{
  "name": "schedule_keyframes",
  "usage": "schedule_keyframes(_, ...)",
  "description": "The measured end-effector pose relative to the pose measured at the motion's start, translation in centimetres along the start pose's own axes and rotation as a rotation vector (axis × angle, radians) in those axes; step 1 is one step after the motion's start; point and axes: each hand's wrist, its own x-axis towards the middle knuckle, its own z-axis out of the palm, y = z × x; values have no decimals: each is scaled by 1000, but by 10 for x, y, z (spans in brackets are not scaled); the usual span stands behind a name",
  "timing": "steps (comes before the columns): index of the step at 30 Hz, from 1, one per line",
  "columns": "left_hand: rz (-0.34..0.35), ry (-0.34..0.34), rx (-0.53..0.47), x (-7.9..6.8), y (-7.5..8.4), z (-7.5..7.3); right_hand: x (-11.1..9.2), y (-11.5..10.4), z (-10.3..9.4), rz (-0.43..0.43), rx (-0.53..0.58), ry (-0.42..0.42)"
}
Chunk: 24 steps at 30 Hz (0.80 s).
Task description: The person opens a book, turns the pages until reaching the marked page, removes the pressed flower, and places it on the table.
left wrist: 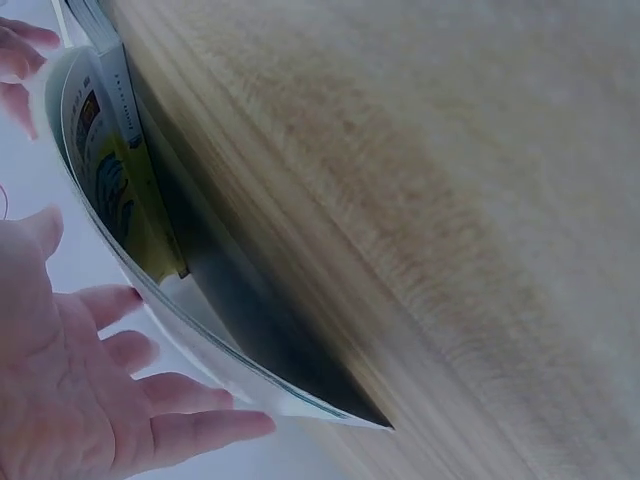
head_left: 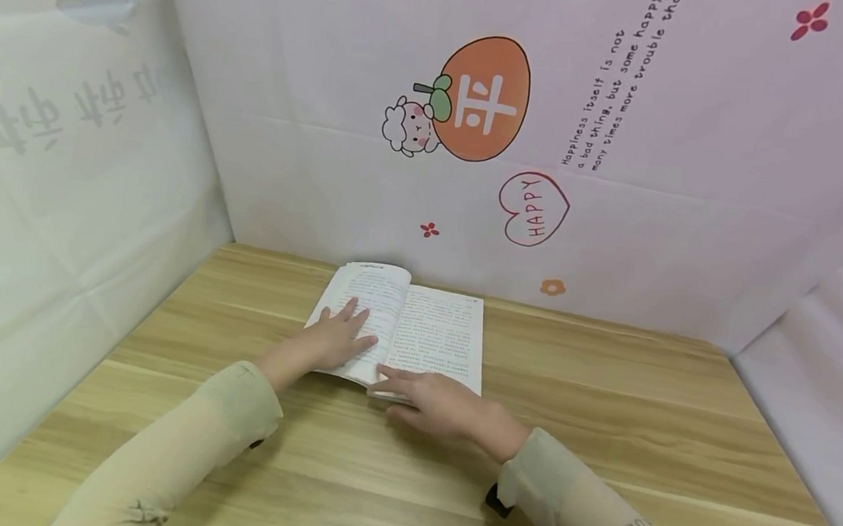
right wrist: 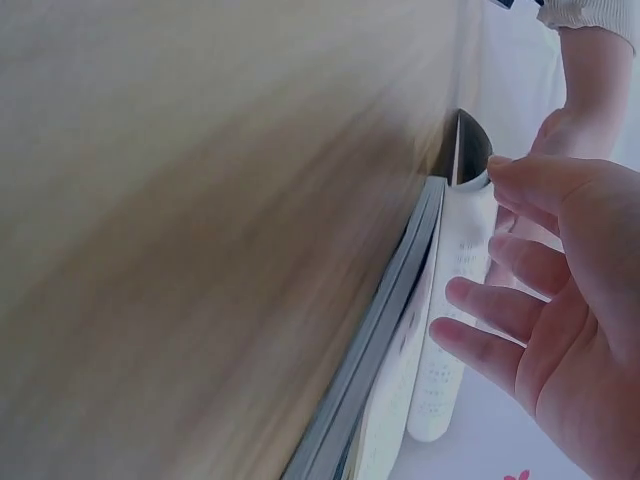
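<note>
An open book (head_left: 440,327) with printed pages lies on the wooden table. My left hand (head_left: 333,340) rests on its left page with the fingers spread. In the left wrist view that side of the book (left wrist: 240,358) bows up from the table, and a colourful picture shows beneath it. My right hand (head_left: 441,403) reaches over the lower edge of the right page, fingertips close to the spine. The right wrist view shows its fingers (right wrist: 485,345) extended and apart beside the pages (right wrist: 385,430).
The wooden tabletop (head_left: 605,404) stretches around the book. Behind it hangs a white printed cloth (head_left: 323,179) with an orange fruit, a sheep and a heart. More white cloth (head_left: 58,206) closes off the left side.
</note>
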Motion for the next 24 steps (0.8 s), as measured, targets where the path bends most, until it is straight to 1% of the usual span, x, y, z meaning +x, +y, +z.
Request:
schedule_keyframes(4,-51,-1,-28,1,1,1,-4,4,-3,24,0,-11)
schedule_keyframes(10,-65,-20,-25,2,3,2,-13,11,-6,43,26,16)
schedule_keyframes(16,-87,-41,-30,1,2,3,-25,19,-8,114,32,63)
schedule_keyframes(20,-89,-48,-38,-1,2,2,-31,24,-11,178,34,88)
schedule_keyframes(24,-84,-70,-40,-2,2,2,-36,28,-14,226,43,88)
